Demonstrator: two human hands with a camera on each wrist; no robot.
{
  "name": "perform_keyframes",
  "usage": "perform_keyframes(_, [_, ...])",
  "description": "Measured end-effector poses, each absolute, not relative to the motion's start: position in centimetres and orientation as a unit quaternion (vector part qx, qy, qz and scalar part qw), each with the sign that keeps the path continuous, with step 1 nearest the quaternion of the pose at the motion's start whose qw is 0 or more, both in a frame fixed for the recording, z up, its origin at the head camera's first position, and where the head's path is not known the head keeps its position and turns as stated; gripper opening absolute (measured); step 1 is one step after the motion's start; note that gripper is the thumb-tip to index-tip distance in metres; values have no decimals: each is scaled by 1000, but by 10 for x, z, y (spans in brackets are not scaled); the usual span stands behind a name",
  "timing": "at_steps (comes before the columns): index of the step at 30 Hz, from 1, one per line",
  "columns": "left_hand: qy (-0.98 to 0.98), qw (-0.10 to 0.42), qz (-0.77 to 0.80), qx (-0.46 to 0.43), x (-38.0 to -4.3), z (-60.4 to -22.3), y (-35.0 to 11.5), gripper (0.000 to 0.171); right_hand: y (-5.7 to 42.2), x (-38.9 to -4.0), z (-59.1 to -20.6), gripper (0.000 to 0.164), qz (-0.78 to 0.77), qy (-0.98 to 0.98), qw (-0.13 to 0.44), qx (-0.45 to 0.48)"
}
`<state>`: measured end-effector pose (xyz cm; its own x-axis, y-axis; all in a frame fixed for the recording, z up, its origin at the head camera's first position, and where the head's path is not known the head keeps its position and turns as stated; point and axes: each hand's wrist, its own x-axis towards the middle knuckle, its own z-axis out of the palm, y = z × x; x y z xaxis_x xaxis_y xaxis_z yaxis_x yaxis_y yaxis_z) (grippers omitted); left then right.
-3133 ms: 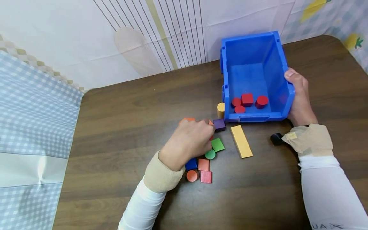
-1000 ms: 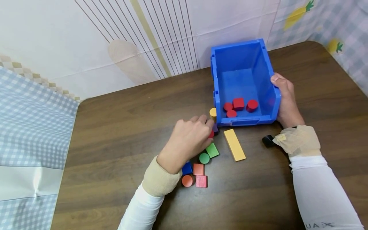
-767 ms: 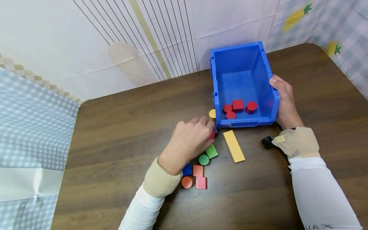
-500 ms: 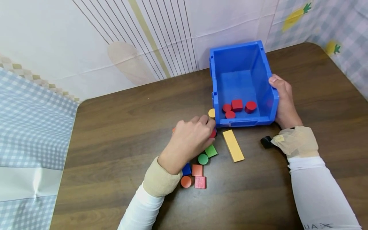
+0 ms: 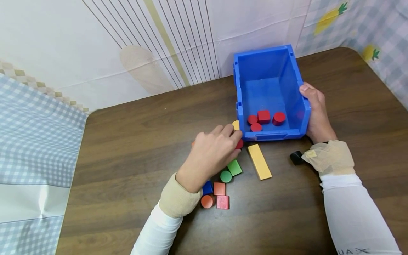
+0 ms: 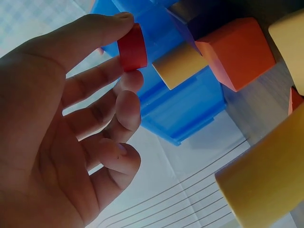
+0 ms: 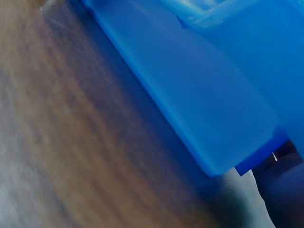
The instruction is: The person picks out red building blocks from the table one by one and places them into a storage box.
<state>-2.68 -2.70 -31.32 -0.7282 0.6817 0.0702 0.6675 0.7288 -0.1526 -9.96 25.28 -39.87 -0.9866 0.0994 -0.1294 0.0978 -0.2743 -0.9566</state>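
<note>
— Left hand (image 5: 211, 153) has edged toward the blue bin (image 5: 272, 135) since half a second ago, carrying the red disc (image 6: 132, 48) along. Disc sits just beside the bin's near left corner.

— State of the fingers (image 6: 130, 81)?

— Narrow. Disc pinched between thumb and fingertips; the lower ones half curled, nothing in them. Disc looks free of its neighbours: purple block (image 6: 197, 19), orange block (image 6: 240, 54) and yellow cylinder (image 5: 236, 124) are near it but separate, by my judgement.

— Anything different inside the bin?

— No. Same four red pieces as in the earlier head frames: red cube (image 5: 263, 116), red cylinder (image 5: 278, 119), two flat red pieces (image 5: 256, 127). So the pinched disc counts as picked out from the loose group, yet outside the bin.

— Right hand (image 5: 318, 112)?

— Grips the bin's right wall, thumb over the rim, same hold as three seconds back. Other fingers hidden, and the right wrist view is badly blurred; can't say how they lie.

— Rest of the table (image 5: 143, 148)?

— Unshifted. Yellow plank (image 5: 259, 162) lies before the bin's front edge; green block (image 5: 234, 167) and green disc (image 5: 226, 176) next to each other; salmon block (image 5: 219, 188), pink block (image 5: 222, 202), orange disc (image 5: 208, 201) and blue block (image 5: 207, 188) grouped nearer the person.
</note>
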Motion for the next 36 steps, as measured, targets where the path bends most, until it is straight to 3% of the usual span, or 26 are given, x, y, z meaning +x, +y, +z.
perform_keyframes(14, [-925,75,42,-369,-27,-311,-27,26,254,-99,-398,56,795,-600,0,-86])
perform_keyframes(36, [-923,48,14,-382,-35,-299,-26,25,256,-100,-396,61,780,-620,-6,-85])
